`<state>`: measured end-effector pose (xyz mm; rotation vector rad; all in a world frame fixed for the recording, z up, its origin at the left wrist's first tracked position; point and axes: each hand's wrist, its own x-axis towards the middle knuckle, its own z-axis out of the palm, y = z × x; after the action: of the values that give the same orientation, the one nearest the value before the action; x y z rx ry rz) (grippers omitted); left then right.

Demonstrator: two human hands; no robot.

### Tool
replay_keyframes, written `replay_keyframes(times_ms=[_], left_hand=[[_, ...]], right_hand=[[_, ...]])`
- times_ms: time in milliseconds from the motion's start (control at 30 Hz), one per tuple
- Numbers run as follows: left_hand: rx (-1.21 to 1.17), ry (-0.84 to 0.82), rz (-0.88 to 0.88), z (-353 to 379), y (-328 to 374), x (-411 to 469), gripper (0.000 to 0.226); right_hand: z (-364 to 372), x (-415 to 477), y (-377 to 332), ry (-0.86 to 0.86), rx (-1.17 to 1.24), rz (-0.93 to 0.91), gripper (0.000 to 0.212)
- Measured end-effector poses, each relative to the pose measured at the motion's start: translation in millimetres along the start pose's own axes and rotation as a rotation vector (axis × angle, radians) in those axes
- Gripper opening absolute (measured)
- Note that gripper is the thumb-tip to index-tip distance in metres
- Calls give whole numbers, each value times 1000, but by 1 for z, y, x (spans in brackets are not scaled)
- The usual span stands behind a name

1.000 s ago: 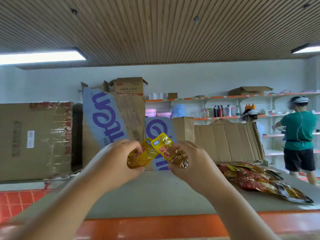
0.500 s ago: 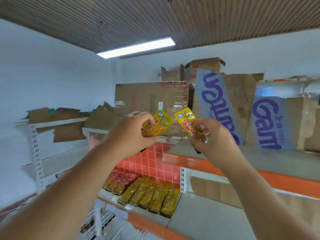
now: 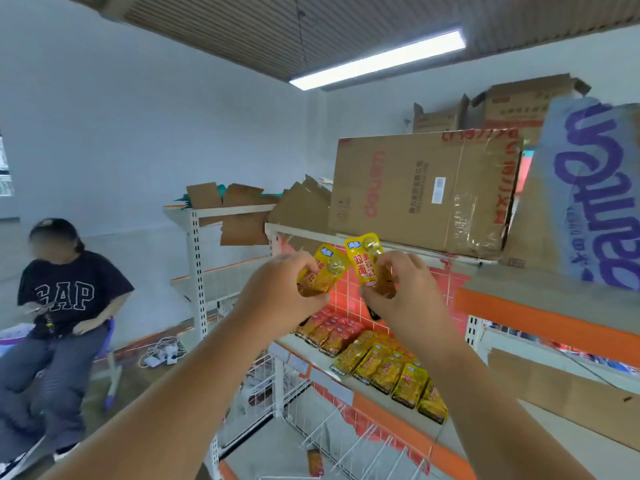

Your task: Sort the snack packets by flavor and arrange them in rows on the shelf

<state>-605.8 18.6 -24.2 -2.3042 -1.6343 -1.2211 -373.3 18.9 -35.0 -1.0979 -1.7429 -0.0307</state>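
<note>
My left hand [image 3: 280, 292] grips a yellow snack packet [image 3: 323, 268] and my right hand [image 3: 403, 289] pinches a second yellow packet [image 3: 363, 259]. Both packets are held up side by side in front of me, above a lower shelf [image 3: 298, 344]. On that shelf lies a row of yellow packets [image 3: 391, 372], with a row of red packets [image 3: 327, 329] behind it to the left.
Flattened cardboard boxes [image 3: 422, 188] and a purple-lettered carton [image 3: 588, 199] stand on the upper shelf [image 3: 540, 306]. White wire racks [image 3: 346, 441] hang below, with one packet [image 3: 315, 462] lying under them. A person in a black T-shirt [image 3: 65, 296] sits at the left. Cables [image 3: 161, 351] lie on the floor.
My view has swung left and down, so the lower shelf with its rows and the seated person come into sight. Both hands still hold their yellow packets.
</note>
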Motion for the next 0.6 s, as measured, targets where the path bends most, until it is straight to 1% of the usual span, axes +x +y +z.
replay_keyframes(times_ms=[167,333,467,600], left_hand=[[-18,-55,-47,52,-26,2,46],[-36,-146,-76,119,-53,22,49],[-24,-241,-93,176,-73,41,46],[-41,-344,-113,226,-93,51,41]], right_hand=[[43,-17,39,-29,7,108,37],[87,-28,99,-59,-59,229,39],[122,-35,151,-82,-121,316,41],[151,-37,194,-106,-103,404,44]])
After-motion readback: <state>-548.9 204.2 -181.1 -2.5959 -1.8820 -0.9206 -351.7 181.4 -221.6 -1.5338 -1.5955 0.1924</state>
